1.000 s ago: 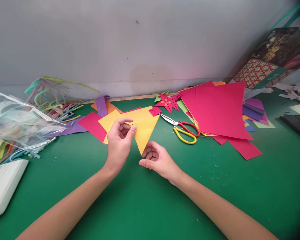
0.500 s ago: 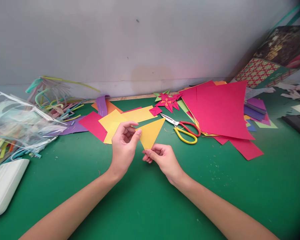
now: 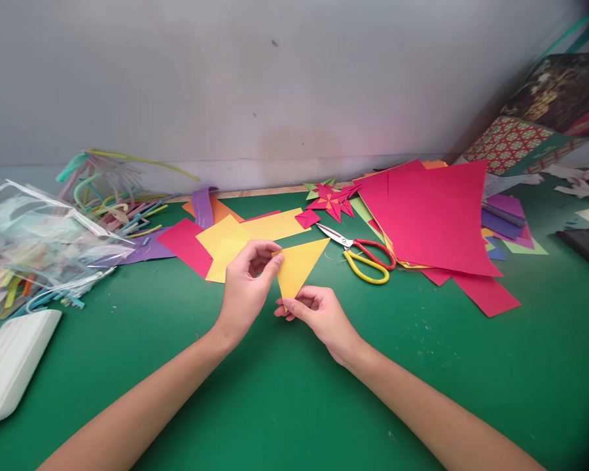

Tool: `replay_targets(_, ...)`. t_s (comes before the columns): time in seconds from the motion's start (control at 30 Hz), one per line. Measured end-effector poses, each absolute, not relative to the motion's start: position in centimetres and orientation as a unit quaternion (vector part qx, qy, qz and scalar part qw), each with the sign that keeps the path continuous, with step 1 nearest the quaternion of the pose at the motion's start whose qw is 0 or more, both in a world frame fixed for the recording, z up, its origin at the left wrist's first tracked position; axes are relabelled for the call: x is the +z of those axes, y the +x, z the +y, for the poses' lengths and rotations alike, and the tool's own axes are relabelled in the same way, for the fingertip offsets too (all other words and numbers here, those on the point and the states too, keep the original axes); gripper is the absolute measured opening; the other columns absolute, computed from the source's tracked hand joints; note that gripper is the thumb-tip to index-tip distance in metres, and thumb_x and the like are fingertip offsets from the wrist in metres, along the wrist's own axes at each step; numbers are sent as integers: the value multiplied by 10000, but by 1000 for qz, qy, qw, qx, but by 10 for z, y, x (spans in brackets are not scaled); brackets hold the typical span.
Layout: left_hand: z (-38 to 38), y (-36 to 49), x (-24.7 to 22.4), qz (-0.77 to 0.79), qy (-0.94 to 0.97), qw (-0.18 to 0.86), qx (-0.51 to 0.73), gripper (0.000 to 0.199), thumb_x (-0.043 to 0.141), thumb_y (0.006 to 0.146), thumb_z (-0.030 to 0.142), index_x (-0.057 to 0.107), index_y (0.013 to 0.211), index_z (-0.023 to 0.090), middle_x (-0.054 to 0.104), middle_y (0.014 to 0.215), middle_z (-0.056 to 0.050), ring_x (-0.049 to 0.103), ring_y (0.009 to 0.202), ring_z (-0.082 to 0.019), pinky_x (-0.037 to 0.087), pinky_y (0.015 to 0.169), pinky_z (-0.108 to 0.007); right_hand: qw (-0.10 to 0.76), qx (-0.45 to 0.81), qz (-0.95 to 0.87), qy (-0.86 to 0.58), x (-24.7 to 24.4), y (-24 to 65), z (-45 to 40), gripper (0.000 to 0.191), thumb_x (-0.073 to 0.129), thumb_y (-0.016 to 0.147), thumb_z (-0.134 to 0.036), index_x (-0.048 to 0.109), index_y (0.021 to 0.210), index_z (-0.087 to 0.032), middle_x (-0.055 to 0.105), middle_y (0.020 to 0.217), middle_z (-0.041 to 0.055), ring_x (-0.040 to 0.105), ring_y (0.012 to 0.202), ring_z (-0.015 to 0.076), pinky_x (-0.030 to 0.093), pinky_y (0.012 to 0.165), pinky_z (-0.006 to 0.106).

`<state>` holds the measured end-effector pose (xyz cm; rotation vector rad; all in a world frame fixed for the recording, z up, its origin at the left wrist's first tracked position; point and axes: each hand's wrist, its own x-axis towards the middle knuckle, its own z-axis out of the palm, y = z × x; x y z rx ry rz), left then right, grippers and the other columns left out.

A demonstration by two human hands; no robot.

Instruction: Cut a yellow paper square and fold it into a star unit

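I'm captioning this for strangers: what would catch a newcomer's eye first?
Probably the big red sheet at right, then the yellow paper triangle at centre, held by the left hand and right hand. Between sheet and triangle lie red-and-yellow-handled scissors.

Gap between right hand (image 3: 319, 317) and scissors (image 3: 347, 243)

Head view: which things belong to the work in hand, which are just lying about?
In hand:
- yellow paper triangle, pinched by left hand and right hand

Apparently just lying about, untouched:
- scissors
- large red sheet
- red paper star
- plastic bag
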<state>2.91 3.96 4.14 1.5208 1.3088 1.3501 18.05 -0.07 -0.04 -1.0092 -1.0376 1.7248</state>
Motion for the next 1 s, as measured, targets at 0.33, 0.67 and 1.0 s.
replay_targets(0.33, 39, 29, 42, 498, 599, 362, 513, 91, 690, 911, 252, 689, 989, 204, 687, 917, -26, 670, 853, -161, 565, 762, -264, 418, 689, -432, -405, -1, 181, 0, 297, 764, 867, -454, 798, 913, -163, 802, 868, 90, 704, 804, 207, 540, 790, 339)
replay_targets(0.67, 38, 30, 41, 498, 597, 368, 510, 109, 693, 905, 275, 687, 989, 206, 684, 919, -32, 671, 864, -172, 568, 774, -282, 413, 694, -426, -407, -1, 180, 0, 311, 777, 847, -468, 799, 899, -162, 809, 869, 97, 720, 821, 219, 541, 798, 345)
replay_targets(1.0, 38, 30, 41, 497, 599, 369, 508, 97, 686, 910, 259, 688, 990, 205, 684, 920, -31, 669, 863, -170, 567, 766, -274, 406, 695, -433, -405, -2, 181, -1, 351, 767, 851, -504, 808, 915, -161, 812, 881, 101, 739, 856, 242, 547, 823, 363)
